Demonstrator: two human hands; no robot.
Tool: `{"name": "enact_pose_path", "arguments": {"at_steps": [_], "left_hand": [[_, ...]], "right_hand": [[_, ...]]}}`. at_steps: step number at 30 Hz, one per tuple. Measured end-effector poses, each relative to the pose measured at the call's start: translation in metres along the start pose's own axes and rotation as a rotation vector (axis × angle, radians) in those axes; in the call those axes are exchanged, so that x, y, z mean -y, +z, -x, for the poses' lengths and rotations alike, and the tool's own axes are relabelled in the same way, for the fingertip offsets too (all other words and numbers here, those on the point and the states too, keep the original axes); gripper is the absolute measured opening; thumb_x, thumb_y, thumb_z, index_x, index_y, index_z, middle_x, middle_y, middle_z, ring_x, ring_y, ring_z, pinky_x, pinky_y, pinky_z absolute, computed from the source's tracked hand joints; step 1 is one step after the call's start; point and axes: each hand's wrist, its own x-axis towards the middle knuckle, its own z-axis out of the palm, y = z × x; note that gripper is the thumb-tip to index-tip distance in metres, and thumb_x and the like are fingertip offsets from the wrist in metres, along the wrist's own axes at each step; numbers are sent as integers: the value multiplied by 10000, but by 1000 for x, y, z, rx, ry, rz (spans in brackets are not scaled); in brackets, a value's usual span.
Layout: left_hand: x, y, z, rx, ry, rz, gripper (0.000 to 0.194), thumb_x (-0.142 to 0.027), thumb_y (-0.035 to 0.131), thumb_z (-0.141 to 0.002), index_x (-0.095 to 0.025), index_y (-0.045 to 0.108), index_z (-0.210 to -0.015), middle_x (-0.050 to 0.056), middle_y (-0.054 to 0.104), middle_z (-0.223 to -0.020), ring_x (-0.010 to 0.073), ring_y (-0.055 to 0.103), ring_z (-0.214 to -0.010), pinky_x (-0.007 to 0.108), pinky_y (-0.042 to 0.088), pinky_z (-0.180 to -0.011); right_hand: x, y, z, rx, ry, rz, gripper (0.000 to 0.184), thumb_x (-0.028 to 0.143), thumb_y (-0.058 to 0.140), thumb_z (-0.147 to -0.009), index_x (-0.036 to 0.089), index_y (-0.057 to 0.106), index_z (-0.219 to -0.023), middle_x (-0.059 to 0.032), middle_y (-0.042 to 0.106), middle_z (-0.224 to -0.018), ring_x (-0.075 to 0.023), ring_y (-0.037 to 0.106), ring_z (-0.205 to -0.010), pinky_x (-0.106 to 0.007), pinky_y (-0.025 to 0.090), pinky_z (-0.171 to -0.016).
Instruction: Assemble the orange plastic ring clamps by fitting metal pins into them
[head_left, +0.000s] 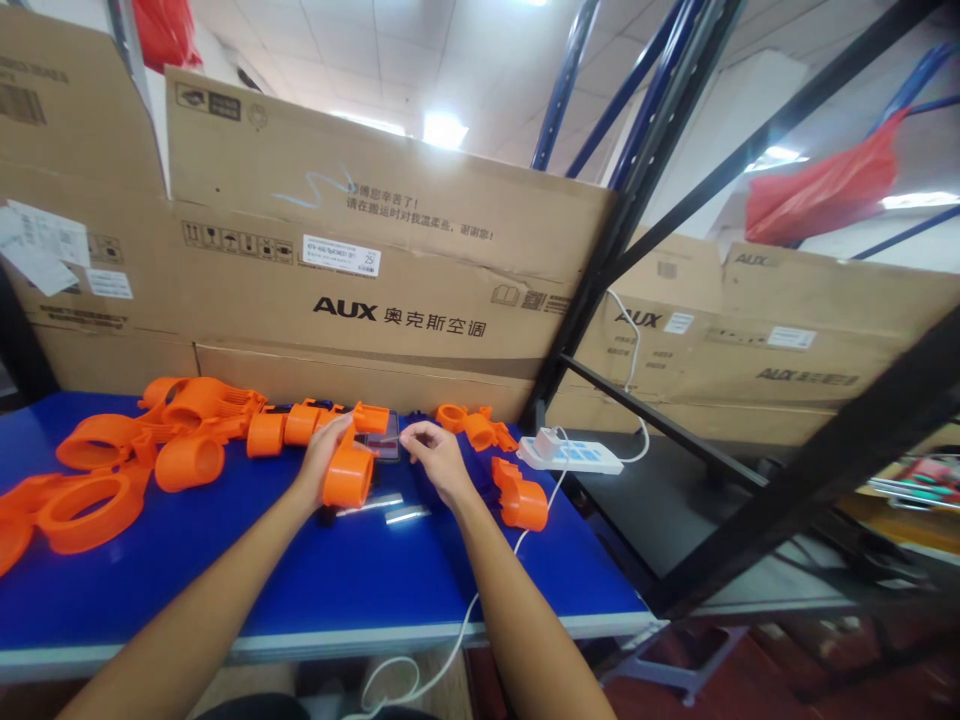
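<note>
Over a blue tabletop [360,585], the left hand [321,460] grips an orange plastic part [348,478]. Just beside it, the right hand [441,462] forms a pinch; whether it holds anything is unclear. More orange pieces [529,508] lie on either side.

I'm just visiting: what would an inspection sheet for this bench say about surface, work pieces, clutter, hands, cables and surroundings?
Surface: blue tabletop, pale front edge.
Work pieces: one held orange part; other orange parts lie on both sides.
Clutter: two shiny strips and a dark-screened device near the hands.
Hands: left hand grips the held orange part; right hand is beside it, its grip too small to tell.
Cables: white cable hangs over the front edge; white power strip at right.
Surroundings: cardboard boxes behind, dark metal frame, red bag.
</note>
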Motion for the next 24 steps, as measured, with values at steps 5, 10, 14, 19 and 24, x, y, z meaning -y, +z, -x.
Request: {"name": "enact_pose_path", "arguments": {"at_steps": [5, 10, 14, 19, 24], "left_hand": [[0, 0, 0, -14, -33, -21, 319, -453, 716, -789, -160, 636, -888, 90, 730, -641, 192, 628, -447, 249, 455, -424], [2, -1, -2, -12, -48, -24, 327, -446, 708, -788, -157, 647, -928, 79, 717, -614, 186, 611, -432, 243, 438, -409], [4, -1, -2, 17, -33, -22, 418, -427, 715, -786, -137, 656, -1082, 73, 719, -628, 194, 620, -445, 253, 447, -411], [3, 3, 2, 40, -14, -14, 553, -395, 729, -785, -144, 613, -1264, 61, 731, -665, 187, 615, -436, 260, 465, -417], [1, 6, 5, 82, -35, 19, 622, -361, 745, -781, -156, 587, -1347, 52, 737, -689, 189, 625, -447, 260, 461, -419]], "right_hand": [[-1, -5, -3, -84, -44, 92, 236, 417, 778, -754, 198, 723, -822, -11, 687, -798, -147, 589, -689, -262, 475, -639], [-3, -2, -4, -102, -58, -37, 260, 424, 767, -773, 207, 676, -886, -14, 687, -809, -156, 627, -719, -253, 494, -620], [-5, 0, -3, -172, -53, -176, 337, 384, 777, -781, 215, 623, -1030, 26, 646, -694, -121, 573, -546, -233, 469, -506], [-5, -1, -4, -184, -83, -219, 376, 326, 809, -735, 211, 629, -1044, 0, 682, -776, -153, 661, -669, -260, 559, -574], [-4, 1, -3, -162, -64, -211, 373, 351, 821, -730, 208, 640, -1023, -13, 697, -798, -164, 685, -701, -286, 592, -631]]}}
